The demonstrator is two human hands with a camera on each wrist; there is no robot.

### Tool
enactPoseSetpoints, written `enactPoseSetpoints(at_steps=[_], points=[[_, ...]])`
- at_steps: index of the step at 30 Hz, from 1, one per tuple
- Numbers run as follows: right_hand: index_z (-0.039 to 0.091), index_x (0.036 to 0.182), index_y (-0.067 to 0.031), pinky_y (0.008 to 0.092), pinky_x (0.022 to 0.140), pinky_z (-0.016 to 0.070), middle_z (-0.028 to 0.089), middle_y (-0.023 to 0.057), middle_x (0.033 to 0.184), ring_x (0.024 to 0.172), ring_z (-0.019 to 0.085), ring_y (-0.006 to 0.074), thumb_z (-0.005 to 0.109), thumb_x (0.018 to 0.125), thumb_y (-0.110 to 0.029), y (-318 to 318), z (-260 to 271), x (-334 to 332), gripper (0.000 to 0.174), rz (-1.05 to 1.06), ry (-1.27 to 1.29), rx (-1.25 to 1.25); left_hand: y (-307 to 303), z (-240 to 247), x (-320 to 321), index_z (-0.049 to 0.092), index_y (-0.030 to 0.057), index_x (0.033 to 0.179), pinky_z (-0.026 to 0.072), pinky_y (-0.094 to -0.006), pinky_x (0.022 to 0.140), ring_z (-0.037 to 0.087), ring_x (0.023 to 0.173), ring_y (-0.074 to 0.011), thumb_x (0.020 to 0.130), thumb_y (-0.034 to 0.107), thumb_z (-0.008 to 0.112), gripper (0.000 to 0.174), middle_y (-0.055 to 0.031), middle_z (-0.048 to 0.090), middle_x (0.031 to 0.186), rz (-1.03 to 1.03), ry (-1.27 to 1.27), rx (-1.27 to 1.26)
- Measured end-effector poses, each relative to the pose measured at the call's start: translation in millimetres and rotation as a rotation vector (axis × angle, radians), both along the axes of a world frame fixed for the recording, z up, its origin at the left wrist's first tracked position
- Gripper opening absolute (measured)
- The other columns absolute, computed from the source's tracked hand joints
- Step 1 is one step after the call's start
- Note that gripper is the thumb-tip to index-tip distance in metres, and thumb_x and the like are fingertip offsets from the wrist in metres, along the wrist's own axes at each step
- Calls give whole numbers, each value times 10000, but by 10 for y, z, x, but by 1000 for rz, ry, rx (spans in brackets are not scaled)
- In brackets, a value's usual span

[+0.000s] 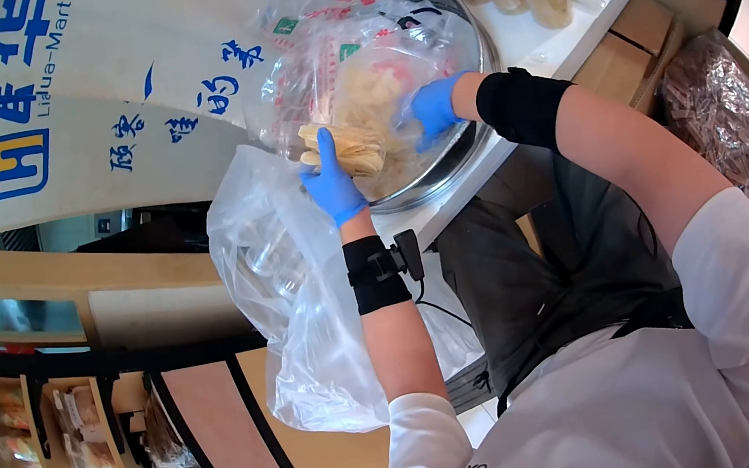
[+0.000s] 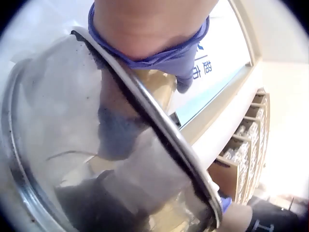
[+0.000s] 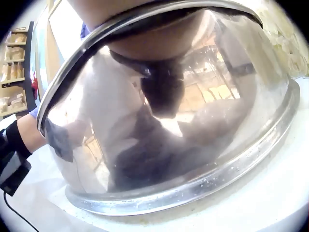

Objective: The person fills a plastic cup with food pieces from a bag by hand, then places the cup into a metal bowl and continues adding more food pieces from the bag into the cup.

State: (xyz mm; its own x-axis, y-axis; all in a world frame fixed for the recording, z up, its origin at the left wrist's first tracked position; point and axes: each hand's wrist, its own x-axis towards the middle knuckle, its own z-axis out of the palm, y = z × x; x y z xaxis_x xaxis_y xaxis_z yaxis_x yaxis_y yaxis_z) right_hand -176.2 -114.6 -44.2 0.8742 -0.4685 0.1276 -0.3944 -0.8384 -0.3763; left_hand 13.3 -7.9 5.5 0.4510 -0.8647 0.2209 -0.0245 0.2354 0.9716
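My left hand (image 1: 334,189) grips pale strips (image 1: 362,153) at the metal bowl (image 3: 159,140); whether my right hand (image 1: 437,111) grips anything, I cannot tell.

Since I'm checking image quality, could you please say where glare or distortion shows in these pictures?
Head view: fisheye curvature, dark corners, sheen on the clear plastic bag; left wrist view: background overexposed at right, reflections on the metal basin; right wrist view: warped basin reflections, bright white tabletop.
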Motion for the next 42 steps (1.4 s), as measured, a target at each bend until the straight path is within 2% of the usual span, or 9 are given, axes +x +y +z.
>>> enactPoseSetpoints(at_steps=[2,11,14,19,23,28,33,40,42], points=[[587,1235,-131,425,897,471,640,155,1120,1028,605,350,705,712,-462,26,31,5,631,-26,10,40,-130,-104,79,555,-24,1138,501,-341,777,604,948,-200,841,463,672,582,-109,615,1063,269,-107,81],[674,1050,-75,432,808,501,660,176,1032,910,640,346,639,744,-274,-250,359,234,367,-260,131,-142,-73,-103,-20,394,-89,1287,458,-421,866,586,1035,-352,762,623,649,921,-262,580,1115,497,-511,274],[674,1047,-75,428,851,486,654,170,1060,965,622,343,668,732,-338,-333,568,334,410,-213,156,-162,-5,-18,-170,484,-27,1082,461,-357,831,594,926,-258,760,597,679,729,-168,605,1027,607,-489,208],[692,1055,-93,411,864,480,653,153,1118,1011,619,325,682,715,-445,-629,750,633,490,-142,325,-112,43,51,-204,420,-43,1216,475,-393,822,610,947,-320,755,596,678,829,-214,606,1054,622,-434,244],[684,1060,-75,408,824,492,672,144,1073,964,637,310,699,708,-419,-1181,80,977,492,-119,317,-152,77,96,-236,429,-59,1235,464,-393,871,588,1026,-320,759,565,695,828,-226,572,1123,572,-325,121],[688,1010,-55,397,685,526,696,170,884,763,679,293,714,714,-289,-557,424,902,379,-196,167,-101,108,142,-264,441,-39,1231,469,-390,850,607,986,-304,757,555,700,804,-216,584,1117,606,-385,220],[700,972,-62,402,686,524,695,165,857,779,677,315,710,699,-269,-667,130,954,342,-23,181,-352,89,74,-221,413,-20,1280,484,-411,804,635,924,-333,725,595,690,874,-195,638,1004,549,-361,193],[712,872,-43,410,750,504,679,187,867,829,655,340,694,677,-291,-536,574,758,316,15,326,-292,156,158,-263,447,-29,1233,473,-380,830,627,948,-306,733,578,700,826,-199,639,1021,532,-390,220],[721,832,-36,424,737,504,670,208,854,805,639,378,688,672,-285,-617,622,652,297,29,165,-244,166,150,-258,449,-30,1229,473,-380,833,628,951,-309,728,576,704,827,-201,641,1021,533,-387,221]])
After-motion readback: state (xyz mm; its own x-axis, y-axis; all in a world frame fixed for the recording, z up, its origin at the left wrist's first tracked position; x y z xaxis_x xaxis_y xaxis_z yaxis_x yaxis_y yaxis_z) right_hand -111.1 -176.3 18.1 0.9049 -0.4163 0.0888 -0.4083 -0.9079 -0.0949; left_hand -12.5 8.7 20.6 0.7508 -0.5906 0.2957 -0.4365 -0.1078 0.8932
